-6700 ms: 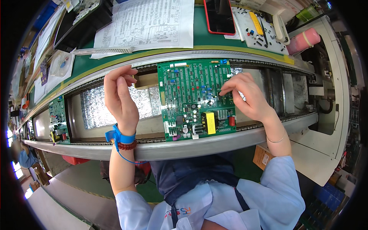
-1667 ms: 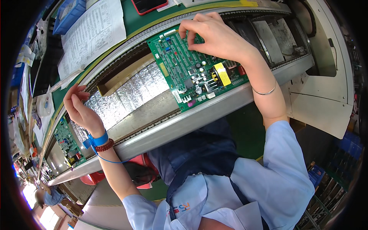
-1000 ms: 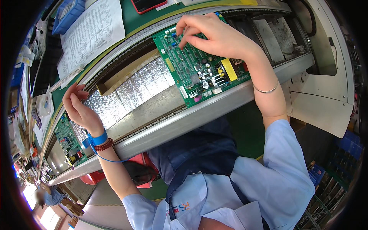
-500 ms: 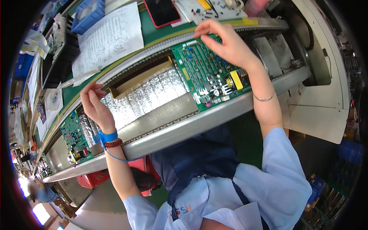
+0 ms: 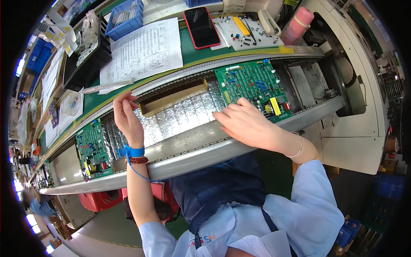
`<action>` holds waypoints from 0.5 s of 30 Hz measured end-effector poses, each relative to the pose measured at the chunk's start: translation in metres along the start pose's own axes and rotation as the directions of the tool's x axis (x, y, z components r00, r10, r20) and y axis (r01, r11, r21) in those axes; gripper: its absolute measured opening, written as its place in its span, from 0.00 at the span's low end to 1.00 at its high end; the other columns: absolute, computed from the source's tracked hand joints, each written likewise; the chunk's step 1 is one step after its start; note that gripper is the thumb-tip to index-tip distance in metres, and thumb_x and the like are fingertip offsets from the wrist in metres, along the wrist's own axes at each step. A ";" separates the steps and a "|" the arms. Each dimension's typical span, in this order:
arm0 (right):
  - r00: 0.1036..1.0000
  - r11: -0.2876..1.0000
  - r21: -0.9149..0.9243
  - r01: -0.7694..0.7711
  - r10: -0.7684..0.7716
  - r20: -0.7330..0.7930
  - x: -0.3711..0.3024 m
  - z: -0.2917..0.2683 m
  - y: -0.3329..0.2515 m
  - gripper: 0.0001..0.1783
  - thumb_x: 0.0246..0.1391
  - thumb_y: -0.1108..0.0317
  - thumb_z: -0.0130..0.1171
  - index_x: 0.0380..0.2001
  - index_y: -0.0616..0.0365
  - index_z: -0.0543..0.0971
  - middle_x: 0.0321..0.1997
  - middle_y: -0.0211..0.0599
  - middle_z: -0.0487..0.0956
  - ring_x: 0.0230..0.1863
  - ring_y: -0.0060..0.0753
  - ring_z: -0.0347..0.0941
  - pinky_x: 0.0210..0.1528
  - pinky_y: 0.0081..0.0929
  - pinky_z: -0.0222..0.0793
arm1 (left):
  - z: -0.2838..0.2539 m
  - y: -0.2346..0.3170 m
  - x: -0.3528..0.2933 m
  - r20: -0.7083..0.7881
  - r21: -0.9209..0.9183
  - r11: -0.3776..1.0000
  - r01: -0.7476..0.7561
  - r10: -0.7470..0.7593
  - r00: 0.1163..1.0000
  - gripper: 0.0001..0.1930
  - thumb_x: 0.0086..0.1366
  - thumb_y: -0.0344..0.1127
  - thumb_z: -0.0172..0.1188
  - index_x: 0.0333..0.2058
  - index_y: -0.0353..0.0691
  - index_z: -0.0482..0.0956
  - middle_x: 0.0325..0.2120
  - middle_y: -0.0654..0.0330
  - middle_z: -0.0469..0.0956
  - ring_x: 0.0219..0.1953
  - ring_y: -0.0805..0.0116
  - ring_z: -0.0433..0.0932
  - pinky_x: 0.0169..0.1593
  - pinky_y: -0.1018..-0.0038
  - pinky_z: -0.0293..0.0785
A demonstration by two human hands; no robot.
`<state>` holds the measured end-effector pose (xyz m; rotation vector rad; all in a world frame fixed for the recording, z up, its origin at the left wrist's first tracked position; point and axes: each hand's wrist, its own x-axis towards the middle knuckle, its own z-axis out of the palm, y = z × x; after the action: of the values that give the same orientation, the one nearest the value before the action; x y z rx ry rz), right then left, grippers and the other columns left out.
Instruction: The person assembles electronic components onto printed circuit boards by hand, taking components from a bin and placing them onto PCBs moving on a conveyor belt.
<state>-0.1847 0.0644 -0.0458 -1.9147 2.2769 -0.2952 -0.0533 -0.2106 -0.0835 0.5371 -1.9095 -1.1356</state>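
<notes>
A green circuit board (image 5: 244, 81) full of small parts, with a yellow-wrapped block at its near right, lies across the rails of a conveyor (image 5: 188, 154). My right hand (image 5: 250, 124) is over the board's near left corner and covers it. Its fingers are bent but apart, with nothing visible in them; whether they touch the board I cannot tell. My left hand (image 5: 129, 120), with a blue wrist strap (image 5: 132, 151), is raised over the conveyor, fingers loosely curved and holding nothing visible. Beside it stands a long brown tray (image 5: 173, 100) along the far rail.
Another green board (image 5: 92, 145) sits farther left on the conveyor. Beyond the far rail lie a printed sheet (image 5: 145, 53), a red-edged phone (image 5: 201, 28) and a white board (image 5: 265, 41) with small parts. A pink bottle (image 5: 297, 26) stands near a pale machine (image 5: 353, 145).
My right hand has moved from the board's far edge to its near left corner. The left hand keeps about the same pose over the conveyor. The whole view has shifted somewhat.
</notes>
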 end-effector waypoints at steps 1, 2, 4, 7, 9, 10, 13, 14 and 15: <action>1.000 1.000 -0.016 -0.020 0.020 0.007 -0.001 0.000 0.000 0.16 0.52 0.66 0.59 0.44 0.57 0.72 0.28 0.32 0.75 0.36 0.32 0.72 0.44 0.30 0.58 | -0.001 0.000 0.000 0.005 -0.002 1.000 0.003 -0.003 1.000 0.12 0.71 0.29 0.41 0.42 0.33 0.74 0.31 0.60 0.76 0.28 0.80 0.68 0.35 0.82 0.68; 0.999 0.999 -0.003 -0.041 0.041 0.015 -0.003 -0.003 0.001 0.16 0.52 0.66 0.60 0.44 0.57 0.72 0.30 0.32 0.75 0.37 0.32 0.72 0.44 0.30 0.58 | 0.000 0.000 0.000 0.003 -0.004 1.000 0.012 -0.012 1.000 0.12 0.71 0.29 0.41 0.43 0.34 0.74 0.31 0.60 0.76 0.29 0.80 0.68 0.35 0.82 0.68; 0.999 0.998 -0.025 -0.051 0.051 -0.006 -0.009 -0.003 0.003 0.17 0.51 0.66 0.60 0.44 0.57 0.72 0.31 0.32 0.75 0.38 0.32 0.72 0.44 0.30 0.57 | 0.000 0.000 -0.001 0.002 -0.009 1.000 0.012 -0.012 1.000 0.12 0.71 0.29 0.41 0.43 0.34 0.74 0.31 0.60 0.76 0.29 0.80 0.68 0.35 0.82 0.68; 0.995 0.994 -0.050 -0.097 0.097 0.002 -0.019 -0.008 0.009 0.18 0.50 0.66 0.60 0.44 0.57 0.72 0.34 0.31 0.75 0.41 0.31 0.71 0.44 0.30 0.57 | 0.001 0.000 0.000 0.004 -0.016 1.000 0.009 -0.009 1.000 0.12 0.71 0.29 0.41 0.43 0.34 0.74 0.31 0.60 0.76 0.29 0.80 0.68 0.35 0.82 0.68; 0.986 0.994 -0.063 -0.090 0.080 -0.145 -0.026 -0.005 0.015 0.12 0.48 0.68 0.60 0.36 0.57 0.73 0.29 0.31 0.74 0.37 0.32 0.71 0.42 0.31 0.58 | 0.000 0.002 0.000 0.001 -0.019 1.000 0.000 0.000 1.000 0.12 0.71 0.29 0.41 0.43 0.33 0.74 0.30 0.60 0.76 0.29 0.80 0.68 0.35 0.82 0.68; 0.985 0.991 -0.075 -0.112 0.100 -0.141 -0.030 -0.004 0.017 0.13 0.48 0.67 0.60 0.38 0.57 0.73 0.30 0.31 0.74 0.37 0.32 0.71 0.42 0.31 0.58 | -0.002 0.002 0.000 -0.002 -0.019 1.000 0.005 -0.005 1.000 0.12 0.71 0.29 0.41 0.43 0.33 0.74 0.30 0.60 0.76 0.28 0.80 0.68 0.35 0.82 0.68; 0.978 0.973 -0.128 -0.191 0.177 -0.108 -0.042 -0.005 0.029 0.14 0.48 0.67 0.60 0.39 0.57 0.73 0.30 0.30 0.74 0.39 0.31 0.71 0.42 0.32 0.58 | 0.000 0.000 0.000 -0.004 -0.018 1.000 0.009 -0.009 1.000 0.12 0.71 0.29 0.41 0.43 0.33 0.74 0.30 0.61 0.76 0.28 0.80 0.67 0.35 0.83 0.67; 0.971 0.969 -0.119 -0.216 0.201 -0.129 -0.046 -0.006 0.031 0.14 0.49 0.66 0.60 0.39 0.56 0.73 0.31 0.31 0.74 0.39 0.31 0.71 0.43 0.32 0.58 | 0.001 0.001 -0.001 -0.003 -0.021 1.000 0.012 -0.013 1.000 0.12 0.71 0.29 0.41 0.43 0.33 0.74 0.30 0.61 0.76 0.28 0.80 0.67 0.35 0.83 0.67; 0.970 0.967 -0.128 -0.222 0.206 -0.128 -0.050 -0.009 0.034 0.14 0.49 0.66 0.60 0.39 0.56 0.73 0.31 0.31 0.74 0.39 0.31 0.71 0.43 0.32 0.58 | 0.001 0.001 -0.001 -0.001 -0.025 1.000 0.015 -0.015 1.000 0.12 0.71 0.29 0.41 0.43 0.33 0.74 0.30 0.61 0.76 0.28 0.80 0.67 0.35 0.83 0.67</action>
<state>-0.2108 0.1195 -0.0462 -1.7300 2.6190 -0.2266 -0.0536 -0.2092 -0.0833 0.5400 -1.8906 -1.1667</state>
